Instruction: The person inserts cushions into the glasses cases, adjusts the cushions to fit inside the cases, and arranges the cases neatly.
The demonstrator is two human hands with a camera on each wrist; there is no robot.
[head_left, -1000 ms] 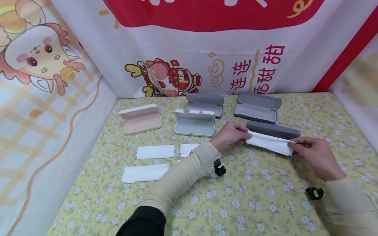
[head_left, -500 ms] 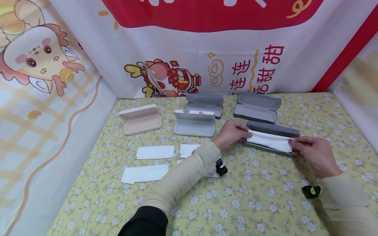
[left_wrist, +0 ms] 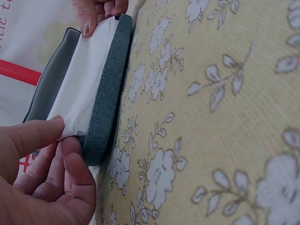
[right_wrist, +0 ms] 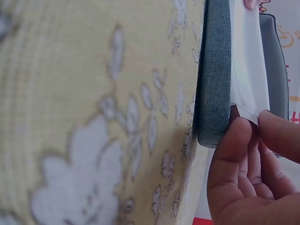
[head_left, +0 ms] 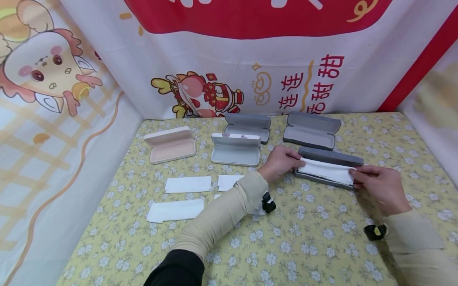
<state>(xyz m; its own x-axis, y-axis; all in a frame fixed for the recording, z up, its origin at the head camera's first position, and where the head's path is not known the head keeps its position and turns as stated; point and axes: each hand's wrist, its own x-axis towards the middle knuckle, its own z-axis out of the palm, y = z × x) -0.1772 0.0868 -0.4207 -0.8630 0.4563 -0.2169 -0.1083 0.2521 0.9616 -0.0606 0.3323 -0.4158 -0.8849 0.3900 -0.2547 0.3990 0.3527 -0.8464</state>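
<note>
An open dark grey glasses case lies at the right of the table. A folded white tissue is stretched lengthwise over its lower half, partly inside. My left hand pinches the tissue's left end between thumb and fingers. At the right end, my right hand pinches it the same way. In the left wrist view, the tissue lies between the lid and the case's fabric-covered wall. The right wrist view shows the tissue's corner held between thumb and fingertip, by the case's end.
Other open cases stand behind and to the left: a grey one, another grey one, a white one and a pink one. Folded white tissues lie at the left, some partly hidden under my left forearm. A curtain hangs behind.
The held tissue has moved back and down over the case's lower half, so the front rim now shows. My right hand has shifted slightly left; both hands keep their pinch.
</note>
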